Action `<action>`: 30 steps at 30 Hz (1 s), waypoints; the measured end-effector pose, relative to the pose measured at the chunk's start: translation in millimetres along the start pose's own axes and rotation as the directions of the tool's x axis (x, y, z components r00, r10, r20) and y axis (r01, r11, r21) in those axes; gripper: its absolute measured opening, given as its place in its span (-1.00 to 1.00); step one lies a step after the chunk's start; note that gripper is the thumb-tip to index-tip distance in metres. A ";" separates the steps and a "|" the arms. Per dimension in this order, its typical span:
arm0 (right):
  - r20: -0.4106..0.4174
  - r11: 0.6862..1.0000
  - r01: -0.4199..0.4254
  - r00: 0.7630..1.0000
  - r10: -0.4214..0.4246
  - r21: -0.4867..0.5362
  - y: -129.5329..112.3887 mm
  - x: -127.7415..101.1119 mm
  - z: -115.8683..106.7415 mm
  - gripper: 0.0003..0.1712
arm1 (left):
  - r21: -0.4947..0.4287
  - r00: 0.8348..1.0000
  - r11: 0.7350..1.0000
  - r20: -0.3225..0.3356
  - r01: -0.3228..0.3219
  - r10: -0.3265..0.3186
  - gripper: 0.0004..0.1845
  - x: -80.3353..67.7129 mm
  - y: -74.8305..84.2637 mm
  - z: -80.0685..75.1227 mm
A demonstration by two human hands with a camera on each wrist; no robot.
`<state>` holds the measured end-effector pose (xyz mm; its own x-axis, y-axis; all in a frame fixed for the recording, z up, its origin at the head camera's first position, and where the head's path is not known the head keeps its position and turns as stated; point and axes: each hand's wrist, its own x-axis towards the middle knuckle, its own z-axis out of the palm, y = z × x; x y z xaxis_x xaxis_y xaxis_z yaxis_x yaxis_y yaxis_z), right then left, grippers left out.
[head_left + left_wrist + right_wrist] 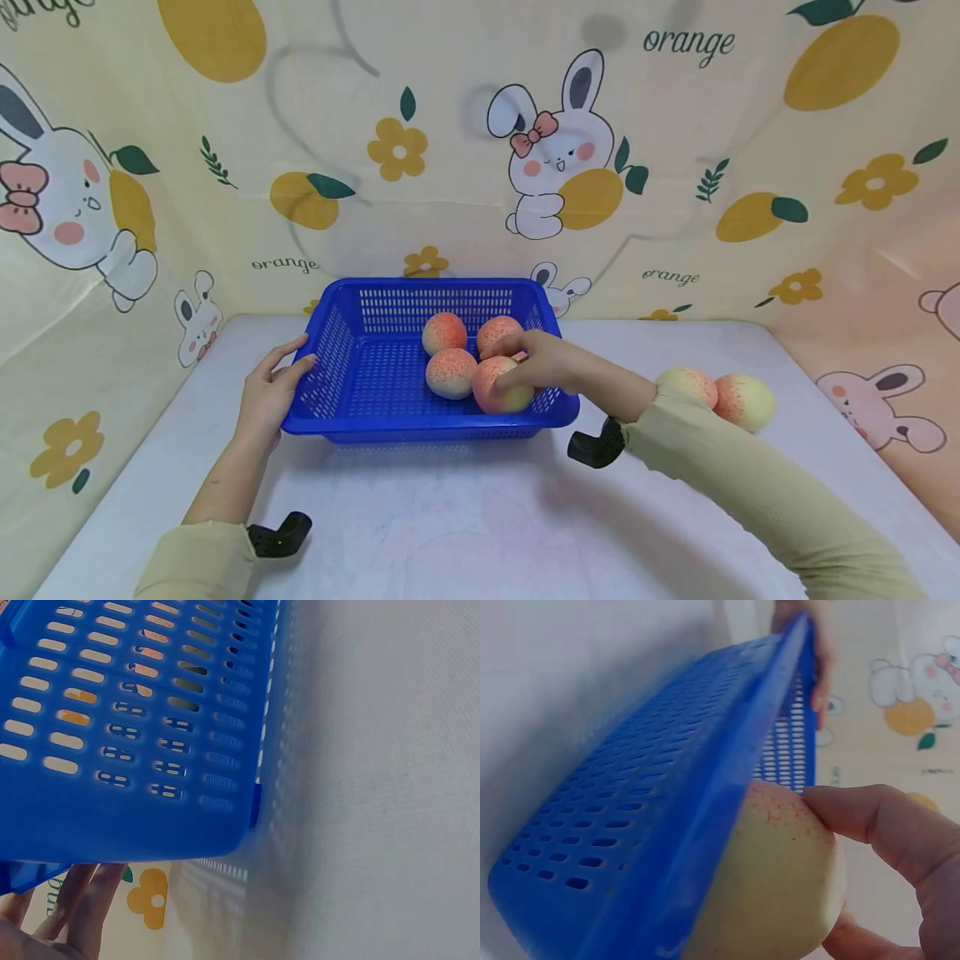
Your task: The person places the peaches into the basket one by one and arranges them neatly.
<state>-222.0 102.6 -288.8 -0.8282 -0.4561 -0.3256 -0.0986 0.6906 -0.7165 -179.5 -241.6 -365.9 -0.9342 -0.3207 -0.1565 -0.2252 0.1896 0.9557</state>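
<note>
A blue plastic basket (420, 422) with slotted walls stands on the table. My left hand (272, 392) holds its left rim; in the left wrist view those fingers (94, 907) show beyond the basket's end. Inside the basket my right hand (543, 362) grips a yellow-and-red peach (501, 400) at the front right. Thumb and finger lie on either side of this peach (780, 877) in the right wrist view, just past the rim. Beside it are other peaches: one to its left (450, 375), one behind that (444, 333), and one partly covered by the hand (497, 329).
Two more peaches, a left one (686, 383) and a right one (744, 402), lie on the white table (420, 525) right of the basket, partly behind the right forearm. A patterned cloth (450, 200) hangs behind and beside the table. Each wrist wears a black device (597, 444).
</note>
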 end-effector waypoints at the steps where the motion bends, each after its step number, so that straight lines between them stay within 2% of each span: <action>1: 0.002 1.000 -0.004 1.000 0.004 -0.006 -0.7 0.9 1.2 -0.35 | -0.002 1.000 1.000 0.000 0.000 0.000 -0.42 -0.2 0.1 -0.1; 10: 0.000 0.996 -0.033 0.999 0.033 -0.084 -12.2 -0.9 6.8 -0.39 | -0.002 1.000 1.000 -0.001 0.001 -0.001 -0.41 -0.6 0.7 -0.2; 16: 0.062 0.992 0.020 0.998 -0.012 -0.128 -16.1 -1.9 3.0 -0.38 | -0.018 1.000 1.000 -0.001 0.000 0.000 -0.42 -0.3 -0.5 -0.2; 23: 0.100 0.998 0.027 0.995 -0.021 -0.055 -19.6 -3.7 2.2 -0.51 | -0.023 1.000 1.000 -0.005 0.000 0.000 -0.42 0.6 -1.0 -0.2; 30: 0.118 0.999 0.024 0.993 -0.019 -0.042 -19.8 -2.1 3.0 -0.58 | -0.017 1.000 1.000 -0.002 0.012 -0.012 -0.41 0.3 -0.1 1.0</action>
<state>-216.7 88.1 -275.7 -0.7555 -0.5322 -0.3820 -0.1417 0.7021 -0.6979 -180.0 -240.8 -366.3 -0.9309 -0.3248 -0.1670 -0.2311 0.1698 0.9580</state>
